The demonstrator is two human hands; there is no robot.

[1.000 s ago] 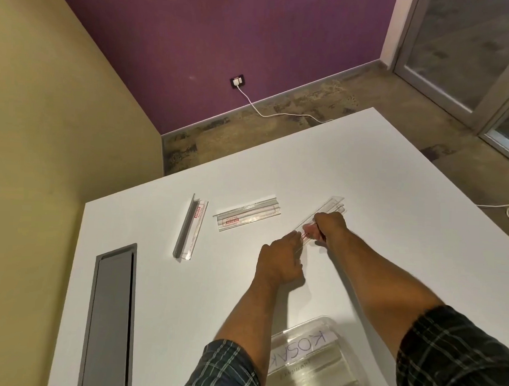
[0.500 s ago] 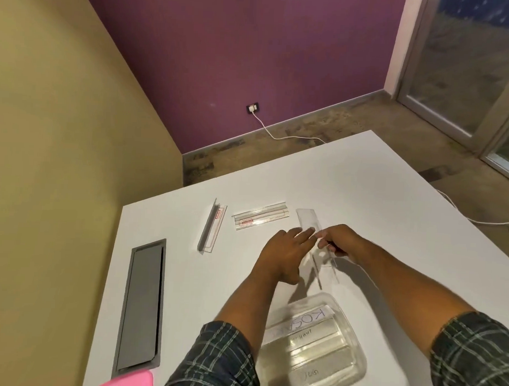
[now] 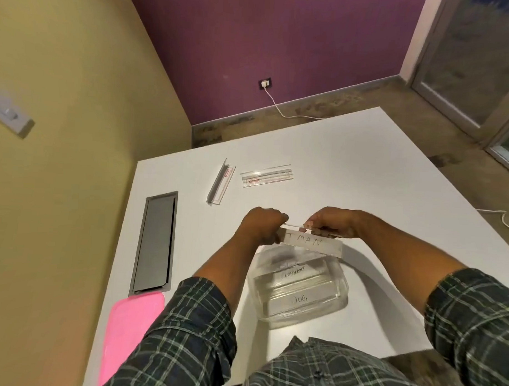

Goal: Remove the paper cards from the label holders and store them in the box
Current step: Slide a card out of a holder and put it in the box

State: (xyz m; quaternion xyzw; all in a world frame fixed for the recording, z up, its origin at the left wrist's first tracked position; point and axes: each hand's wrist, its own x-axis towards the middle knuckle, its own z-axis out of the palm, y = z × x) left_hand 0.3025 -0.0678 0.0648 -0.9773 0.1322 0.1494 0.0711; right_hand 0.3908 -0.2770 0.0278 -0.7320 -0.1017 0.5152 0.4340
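Both hands up over box (image 3: 300,292): left hand (image 3: 260,229) curled round one end of clear label holder (image 3: 297,226), right hand (image 3: 331,224) pinching other end. Paper card (image 3: 313,243) half out, hanging above box. Best bet: slid card straight, no bending, dropped flat onto cards inside. Holder glossy rigid plastic, card thin matte strip, box clear with rounded corners. Two more holders (image 3: 267,176) lay on white table (image 3: 392,180)

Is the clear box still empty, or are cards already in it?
Not empty. Through the clear box, at least two paper cards with handwriting lie inside; another card is held above it.
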